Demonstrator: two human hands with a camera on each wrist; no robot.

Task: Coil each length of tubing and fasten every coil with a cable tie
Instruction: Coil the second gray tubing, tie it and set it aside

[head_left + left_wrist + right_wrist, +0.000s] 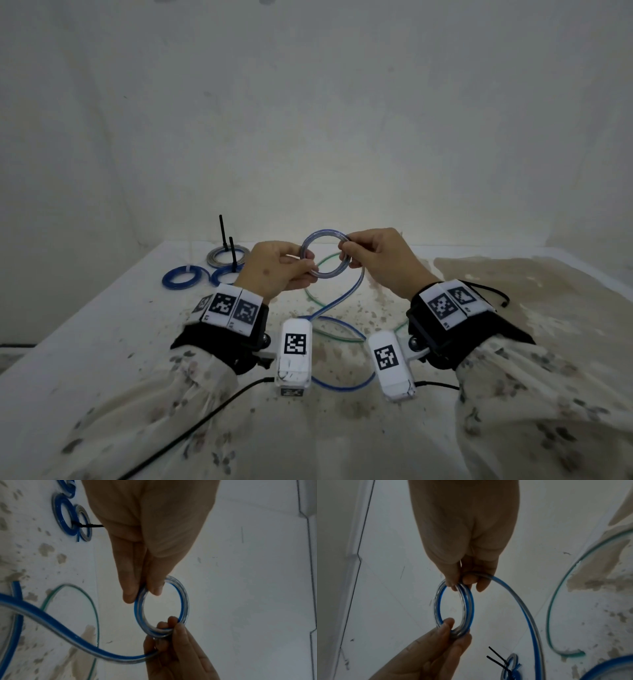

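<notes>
A small coil of clear tubing with a blue stripe [325,236] hangs in the air between both hands, above the table. My left hand [308,265] pinches the coil's left side [139,599]. My right hand [346,250] pinches its right side [465,588]. The loose tail [349,298] runs down from the right hand and snakes over the table toward me [51,626]. A green-striped tube [317,298] lies uncoiled on the table under the coil [556,601].
At the back left lie three finished coils: a grey one [227,257] and a blue one [224,275] with black cable tie tails standing up, and a blue one [181,277] with a white tie. The white table [102,342] is stained brown at right. A wall is close behind.
</notes>
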